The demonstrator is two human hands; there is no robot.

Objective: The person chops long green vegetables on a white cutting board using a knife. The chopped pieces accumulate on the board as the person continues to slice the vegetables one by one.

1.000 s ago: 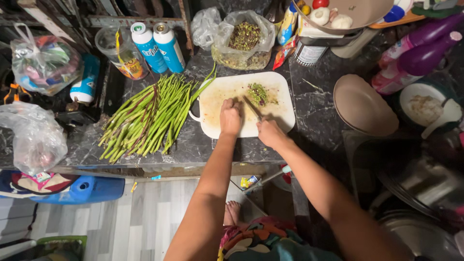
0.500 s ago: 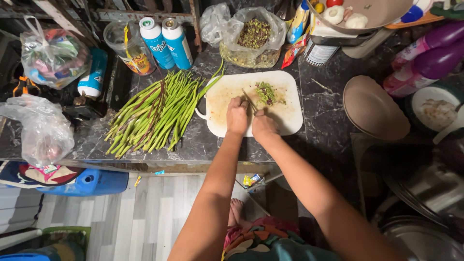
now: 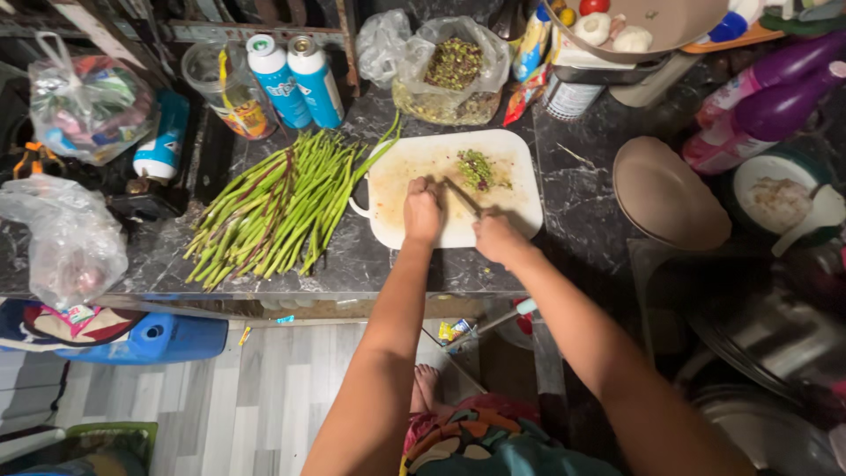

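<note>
While the left hand (image 3: 422, 211) presses the cutting board (image 3: 414, 159), the right hand (image 3: 498, 238) grips a knife (image 3: 462, 197).

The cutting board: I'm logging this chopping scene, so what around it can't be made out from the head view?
- Whatever the left hand pins on the cutting board: hidden under its fingers.
- Knife handle: covered by the right hand; blade too thin to judge.
- Chopped pile: too small to identify.
- Bowl at the top edge: cut off.
</note>
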